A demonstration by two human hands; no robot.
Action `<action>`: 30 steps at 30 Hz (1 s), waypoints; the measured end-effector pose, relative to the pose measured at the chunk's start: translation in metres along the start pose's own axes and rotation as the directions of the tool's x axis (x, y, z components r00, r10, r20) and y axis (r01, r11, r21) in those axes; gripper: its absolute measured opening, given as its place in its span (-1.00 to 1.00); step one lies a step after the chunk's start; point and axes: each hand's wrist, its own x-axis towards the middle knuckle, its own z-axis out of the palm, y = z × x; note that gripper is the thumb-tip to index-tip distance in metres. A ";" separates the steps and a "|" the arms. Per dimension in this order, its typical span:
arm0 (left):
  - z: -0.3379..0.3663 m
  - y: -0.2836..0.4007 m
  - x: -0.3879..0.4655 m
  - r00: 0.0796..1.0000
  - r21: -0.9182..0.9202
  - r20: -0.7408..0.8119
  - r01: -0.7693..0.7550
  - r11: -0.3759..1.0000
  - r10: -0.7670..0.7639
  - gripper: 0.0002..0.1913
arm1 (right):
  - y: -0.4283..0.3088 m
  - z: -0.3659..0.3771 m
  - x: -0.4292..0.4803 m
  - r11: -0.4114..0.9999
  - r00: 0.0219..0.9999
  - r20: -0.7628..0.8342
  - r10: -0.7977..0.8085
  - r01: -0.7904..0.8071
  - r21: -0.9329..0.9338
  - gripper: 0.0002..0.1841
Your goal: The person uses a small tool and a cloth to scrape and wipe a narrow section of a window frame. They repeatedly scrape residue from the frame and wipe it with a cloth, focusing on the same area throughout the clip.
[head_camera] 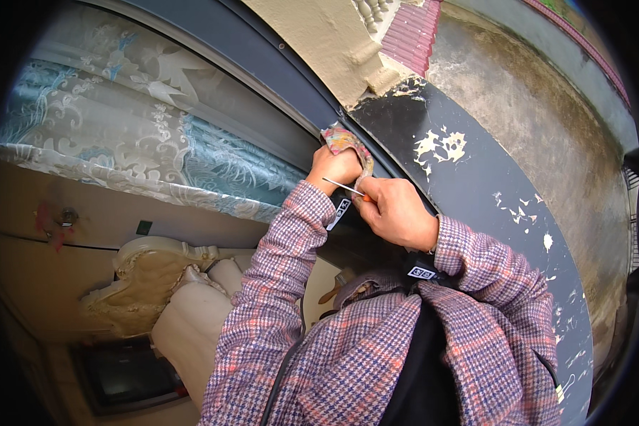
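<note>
My left hand [334, 169] grips a crumpled multicoloured cloth [345, 139] at the dark metal window frame [303, 85], close to its corner with the outer wall. The cloth hangs over the knuckles and down toward my right hand [402, 210]. Closed around a small orange handle, the right hand holds a thin metal tool [345, 187], seemingly a screwdriver. Its bare shaft points left, across the front of my left wrist. Most of the handle is hidden in the fist. Whether the right fingers also pinch the cloth's lower end, I cannot tell.
A dark sill with peeling paint [458, 175] runs along the right, above a concrete yard [532, 96]. Lace and blue curtains [154, 122] hang at the left. Inside the room are an ornate headboard [144, 287] and a television [122, 373]. A black cable [283, 373] runs along my jacket.
</note>
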 end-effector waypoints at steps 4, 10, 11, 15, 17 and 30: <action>0.014 -0.005 0.010 0.993 -0.053 -0.117 -0.006 0.999 -0.001 -0.71 | 0.009 -0.001 0.003 0.997 0.997 -0.025 0.068 -0.069 -0.025 -0.85; 0.046 -0.027 0.022 0.958 -0.563 -0.232 0.010 0.827 -0.170 -0.81 | 0.027 0.002 0.009 0.985 0.986 -0.002 0.168 -0.168 0.032 -0.82; 0.051 -0.031 0.023 0.956 -0.606 -0.252 -0.035 0.794 -0.150 -0.81 | 0.027 0.002 0.009 0.984 0.986 0.001 0.169 -0.169 0.049 -0.81; 0.060 -0.039 0.014 0.858 -0.336 -0.512 -0.231 0.913 0.029 -0.78 | 0.020 0.000 0.008 0.991 0.991 0.002 0.132 -0.132 0.032 -0.78; 0.062 -0.046 -0.002 0.685 0.151 -0.694 -0.164 0.975 0.223 -0.77 | 0.012 -0.001 0.004 0.996 0.997 -0.002 0.083 -0.083 -0.027 -0.77; 0.075 -0.069 -0.069 0.821 -0.939 -0.298 -0.162 0.303 -0.486 -0.58 | -0.009 0.004 -0.004 1.000 1.000 0.006 -0.010 0.010 0.014 -0.80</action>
